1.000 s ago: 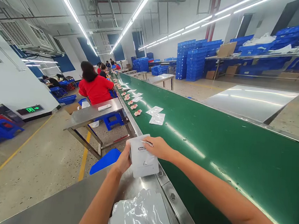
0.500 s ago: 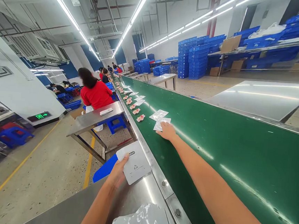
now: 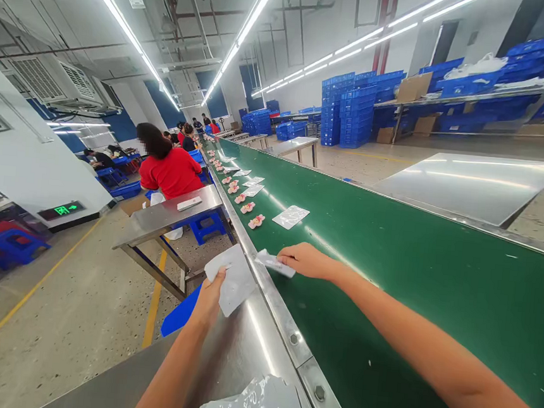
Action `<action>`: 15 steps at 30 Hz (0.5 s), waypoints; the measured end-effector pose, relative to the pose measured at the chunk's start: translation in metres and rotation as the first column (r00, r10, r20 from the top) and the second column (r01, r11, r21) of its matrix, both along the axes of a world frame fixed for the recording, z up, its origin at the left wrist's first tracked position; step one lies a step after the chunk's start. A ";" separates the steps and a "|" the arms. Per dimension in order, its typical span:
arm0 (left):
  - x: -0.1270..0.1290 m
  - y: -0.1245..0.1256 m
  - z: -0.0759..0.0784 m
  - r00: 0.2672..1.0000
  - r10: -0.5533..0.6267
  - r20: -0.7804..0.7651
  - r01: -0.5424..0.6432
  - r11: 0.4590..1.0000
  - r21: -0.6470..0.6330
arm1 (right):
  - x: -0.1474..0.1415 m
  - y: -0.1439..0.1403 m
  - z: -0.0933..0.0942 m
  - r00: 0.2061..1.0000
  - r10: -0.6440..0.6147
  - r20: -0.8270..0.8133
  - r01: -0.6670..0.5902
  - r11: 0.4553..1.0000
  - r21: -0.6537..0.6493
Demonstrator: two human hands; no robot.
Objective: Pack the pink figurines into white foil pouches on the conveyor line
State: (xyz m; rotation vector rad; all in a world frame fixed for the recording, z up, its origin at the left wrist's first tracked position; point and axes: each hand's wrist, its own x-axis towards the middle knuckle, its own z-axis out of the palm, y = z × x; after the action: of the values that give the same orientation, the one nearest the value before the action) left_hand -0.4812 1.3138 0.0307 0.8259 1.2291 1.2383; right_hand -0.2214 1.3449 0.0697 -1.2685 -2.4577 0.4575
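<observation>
Our left hand (image 3: 210, 295) grips the white pouch (image 3: 231, 278) while our right hand (image 3: 306, 260) pinches a clear packet (image 3: 275, 263); slide it in squarely.

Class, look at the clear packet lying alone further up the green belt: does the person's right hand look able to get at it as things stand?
Probably yes. The right hand holds a small packet at the belt's near edge, and the clear packet lies on bare green belt just beyond it, with nothing between. The hand is already occupied, though, which might hamper a grasp.
</observation>
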 end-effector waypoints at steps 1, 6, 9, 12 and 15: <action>0.002 0.002 0.000 1.000 -0.002 -0.011 0.002 0.999 0.037 | -0.001 -0.009 0.009 0.993 0.096 -0.065 -0.100 0.992 -0.071; 0.011 -0.003 -0.003 0.971 -0.237 0.019 0.237 0.971 0.010 | -0.009 -0.023 0.025 0.893 0.203 -0.401 -0.364 0.850 -0.381; 0.015 -0.015 -0.006 0.933 -0.332 0.137 0.334 0.943 0.013 | -0.018 -0.018 0.016 0.909 0.133 -0.395 -0.293 0.878 -0.379; 0.017 -0.027 -0.008 0.916 -0.386 0.111 0.387 0.922 0.012 | -0.026 -0.014 0.009 0.914 0.154 -0.375 -0.299 0.880 -0.368; 0.013 -0.042 -0.002 0.898 -0.439 -0.010 0.438 0.897 -0.057 | -0.025 0.001 0.006 0.964 0.074 -0.255 -0.151 0.943 -0.296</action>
State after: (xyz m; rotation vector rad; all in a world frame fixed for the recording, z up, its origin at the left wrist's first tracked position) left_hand -0.4682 1.2722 0.0282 1.0142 1.0143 0.8258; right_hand -0.2464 1.3455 0.0758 -1.1073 -2.3205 1.0062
